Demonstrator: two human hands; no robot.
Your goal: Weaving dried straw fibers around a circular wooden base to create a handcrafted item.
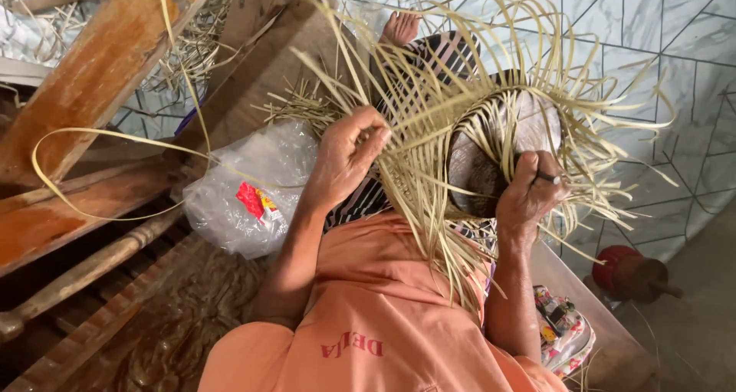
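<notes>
A half-woven straw basket point(460, 124) of pale flat strips rests on my lap, its loose ends fanning out in all directions. My left hand point(349, 150) pinches a bundle of strips at the basket's left side. My right hand point(533, 193) grips the basket's dark rim point(479, 185) at the right and holds a thin dark tool point(546, 177) between its fingers. I wear an orange shirt point(383, 308). My bare foot point(400, 28) shows beyond the basket.
A crumpled clear plastic bag point(249, 189) lies left of my arm. Wooden beams point(100, 70) and a carved wooden panel point(169, 323) fill the left side. A long loose strip point(92, 135) loops over them. A red wooden spool point(632, 273) lies on the tiled floor point(659, 47) at right.
</notes>
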